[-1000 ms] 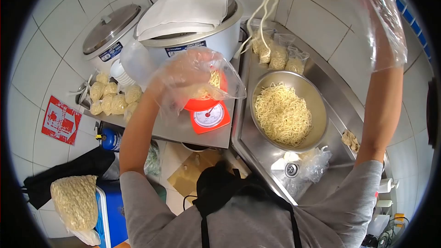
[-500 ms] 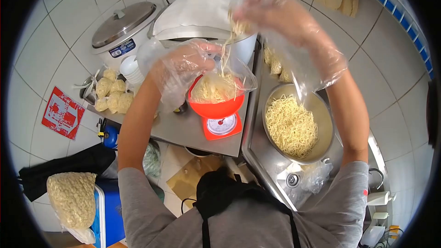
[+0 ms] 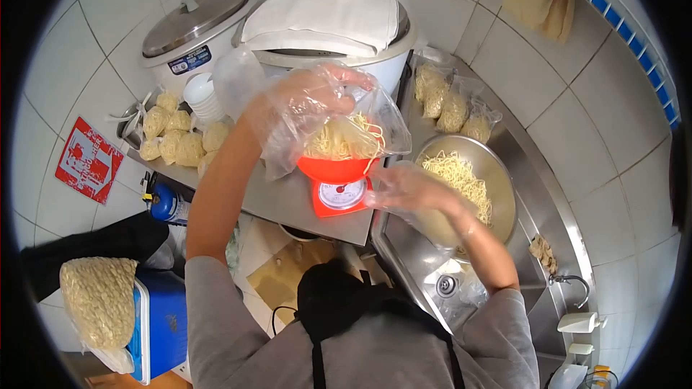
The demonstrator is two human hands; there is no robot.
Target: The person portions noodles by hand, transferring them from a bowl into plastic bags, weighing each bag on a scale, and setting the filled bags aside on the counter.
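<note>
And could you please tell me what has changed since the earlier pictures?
The right hand has swung down from above the red dial scale to its right side, having let go of the noodle strands it held; noodles lie above the red pan. The left hand stays over the pan, and the steel bowl keeps its place.

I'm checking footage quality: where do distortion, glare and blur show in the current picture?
In the head view, distortion bends the tiled wall and the edges fall into black; in that same head view, bright glints streak the clear plastic by the left hand, and the right hand looks slightly soft.
</note>
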